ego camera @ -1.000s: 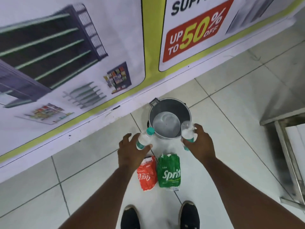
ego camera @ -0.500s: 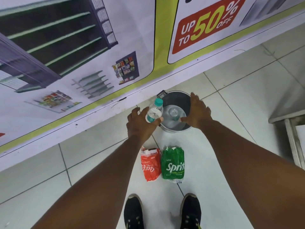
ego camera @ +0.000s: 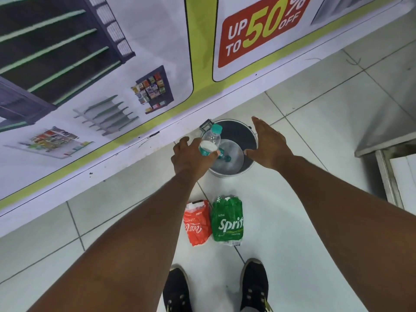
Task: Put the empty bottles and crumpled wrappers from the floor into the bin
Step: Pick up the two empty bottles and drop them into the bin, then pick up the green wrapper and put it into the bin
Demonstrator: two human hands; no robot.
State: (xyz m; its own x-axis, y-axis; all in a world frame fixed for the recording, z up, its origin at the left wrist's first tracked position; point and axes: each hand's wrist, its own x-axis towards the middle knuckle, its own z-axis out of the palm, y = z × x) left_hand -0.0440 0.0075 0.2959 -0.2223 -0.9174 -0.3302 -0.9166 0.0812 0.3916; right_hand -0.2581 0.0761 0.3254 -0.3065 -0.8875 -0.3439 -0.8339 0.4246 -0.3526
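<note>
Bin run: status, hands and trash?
Left hand grips bottle over bin. Right hand open, empty. Red wrapper, green wrapper on floor.

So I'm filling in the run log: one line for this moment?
left hand: holds bottle over bin | right hand: open, empty | second bottle: in bin | wrappers: floor
</note>
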